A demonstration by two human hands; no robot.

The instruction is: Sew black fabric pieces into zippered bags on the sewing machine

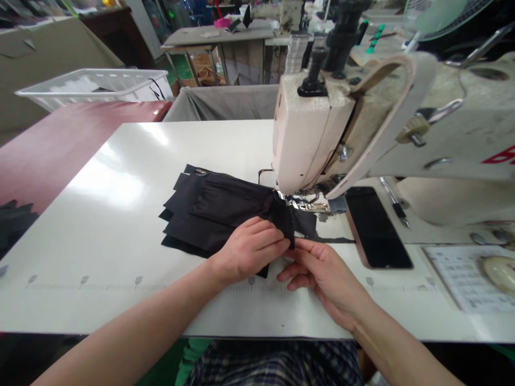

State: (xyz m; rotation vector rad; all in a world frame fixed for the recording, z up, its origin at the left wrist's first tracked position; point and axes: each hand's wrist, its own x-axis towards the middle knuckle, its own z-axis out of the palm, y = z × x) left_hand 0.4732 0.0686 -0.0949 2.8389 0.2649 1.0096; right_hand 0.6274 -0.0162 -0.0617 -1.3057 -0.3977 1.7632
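Layered black fabric pieces (225, 206) with a zipper (201, 171) along the far edge lie on the white sewing table (96, 225). Their right end reaches the presser foot (308, 206) of the sewing machine (309, 128). My left hand (253, 247) rests on the fabric, with its fingertips pinching the near right edge. Against that same edge, my right hand (314, 265) pinches the cloth between thumb and forefinger, its other fingers curled loosely below. The needle itself is hard to make out behind the machine head.
Right of the machine's foot lie a phone (378, 228) and a pen (395, 203). A printed sheet (454, 279) is at the right. A white plastic basket (100, 86) stands on a red surface (80, 126) at the back left. More dark fabric (15, 228) lies at the left edge.
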